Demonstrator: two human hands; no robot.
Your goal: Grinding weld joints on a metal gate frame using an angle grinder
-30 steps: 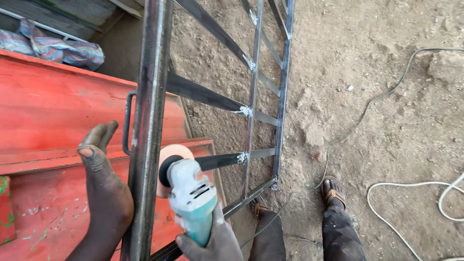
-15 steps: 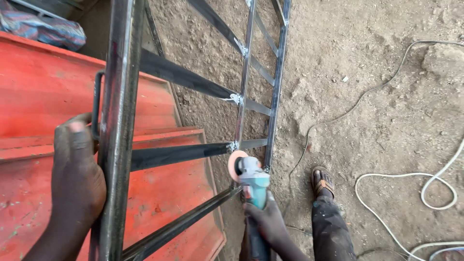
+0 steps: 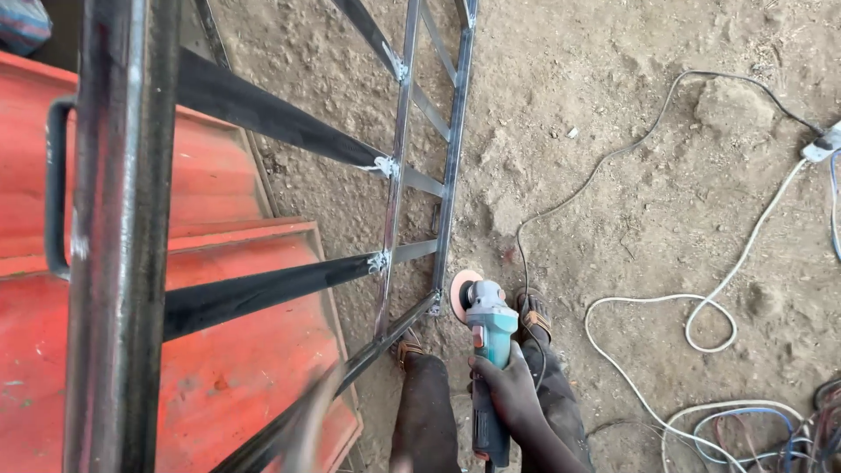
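Observation:
My right hand grips a teal and grey angle grinder by its body, low in the middle. Its orange-pink disc points forward, just right of the lower corner of a bare steel frame and apart from it. The frame stands upright and runs away from me, with dark crossbars and bright weld spots. My left hand is not visible; only a blurred streak shows near the frame's bottom bar. My legs and sandalled feet stand on dirt beneath the grinder.
A red sheet-metal panel with a black handle lies behind the frame on the left. A black cord and white cables loop over the sandy ground at right, with a cable bundle at bottom right.
My left hand has let go of the frame's near upright and left the view. The grinder has moved down and right, away from the crossbar toward the frame's lower corner.

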